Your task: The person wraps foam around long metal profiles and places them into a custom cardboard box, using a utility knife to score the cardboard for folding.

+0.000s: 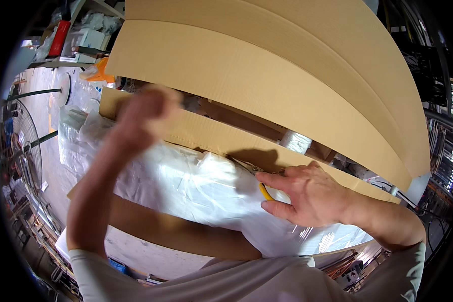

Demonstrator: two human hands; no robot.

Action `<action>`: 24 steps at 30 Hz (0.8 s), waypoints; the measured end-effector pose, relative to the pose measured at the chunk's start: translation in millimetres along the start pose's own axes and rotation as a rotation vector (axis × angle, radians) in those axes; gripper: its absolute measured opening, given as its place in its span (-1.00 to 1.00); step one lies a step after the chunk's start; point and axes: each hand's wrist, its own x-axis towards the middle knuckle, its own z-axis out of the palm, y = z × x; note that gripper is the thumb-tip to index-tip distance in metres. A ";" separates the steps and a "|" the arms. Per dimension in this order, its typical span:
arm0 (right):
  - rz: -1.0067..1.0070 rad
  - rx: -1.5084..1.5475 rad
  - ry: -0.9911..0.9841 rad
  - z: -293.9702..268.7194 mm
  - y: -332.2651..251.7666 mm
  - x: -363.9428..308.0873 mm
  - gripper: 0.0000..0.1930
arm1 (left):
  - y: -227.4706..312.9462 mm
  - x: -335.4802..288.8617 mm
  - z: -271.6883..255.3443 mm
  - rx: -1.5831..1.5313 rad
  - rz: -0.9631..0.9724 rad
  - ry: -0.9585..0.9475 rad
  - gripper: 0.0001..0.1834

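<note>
My right hand (309,194) is closed on a pair of scissors with a yellow handle (265,191). Their narrow metal blades (242,163) point left, lying along the near edge of a cardboard flap. My left hand (153,108) is raised over the left part of that flap, smeared by motion; its fingers cannot be made out. Below both hands lies a long bundle wrapped in clear and white plastic film (186,183), inside an open cardboard box (166,229). The scissors' other handle is mostly hidden by my fingers.
A large folded cardboard sheet (256,65) spans the far side. In the gap before it sits a white roll (296,142). A fan (27,136) stands at the left, with an orange bag (99,71) and a red-handled tool (59,39) farther back. Shelving lines the right.
</note>
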 end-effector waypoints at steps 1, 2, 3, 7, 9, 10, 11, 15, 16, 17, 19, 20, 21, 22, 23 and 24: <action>-0.003 -0.039 -0.027 0.1 -0.8 2.1 -0.40 | 25.4 13.5 25.9 0.214 0.153 -0.080 -0.75; 0.003 -0.067 -0.044 0.3 -0.1 2.0 -0.40 | 41.8 29.3 55.3 0.433 0.318 -0.170 -0.72; -0.010 -0.101 -0.069 -0.5 -0.6 1.5 -0.40 | 49.7 33.8 81.9 0.478 0.258 -0.199 -0.68; 0.052 -0.055 -0.088 -1.5 -10.9 4.6 -0.43 | 67.7 49.7 109.9 0.357 -0.010 -0.305 -0.57; 0.107 -0.016 -0.124 -7.4 -20.3 2.2 -0.43 | 71.3 57.3 107.3 0.382 -0.040 -0.302 -0.51; 0.102 -0.029 -0.112 -5.4 -17.6 -2.4 -0.43 | 73.4 59.9 106.3 0.394 -0.055 -0.302 -0.48; 0.091 -0.046 -0.099 -3.2 -13.0 -4.8 -0.43 | 71.7 61.3 107.9 0.411 -0.045 -0.281 -0.47; 0.114 -0.034 -0.129 1.9 15.7 -25.3 -0.42 | 62.6 61.1 115.9 0.447 0.006 -0.220 -0.46; 0.089 -0.024 -0.089 5.4 25.8 -33.1 -0.43 | 60.7 61.1 116.2 0.448 0.022 -0.211 -0.46; 0.065 -0.018 -0.048 10.7 35.9 -43.0 -0.43 | 61.2 61.3 115.1 0.440 0.018 -0.229 -0.47; 0.063 -0.007 -0.007 16.4 51.3 -63.0 -0.43 | 62.2 62.5 112.4 0.426 0.012 -0.267 -0.47; 0.079 -0.003 -0.011 17.7 58.2 -71.8 -0.43 | 61.0 61.6 112.7 0.421 0.008 -0.253 -0.47; 0.099 0.004 -0.015 18.8 65.4 -80.8 -0.43 | 59.4 61.5 114.3 0.415 0.009 -0.242 -0.47; 0.115 0.016 -0.023 19.1 72.6 -89.6 -0.44 | 57.9 61.2 115.5 0.409 0.009 -0.231 -0.47; 0.130 0.027 -0.030 19.3 79.8 -98.8 -0.44 | 57.5 60.4 116.5 0.429 0.002 -0.218 -0.47; 0.151 0.039 -0.035 20.0 88.0 -108.4 -0.44 | 57.3 62.4 118.8 0.446 0.003 -0.206 -0.46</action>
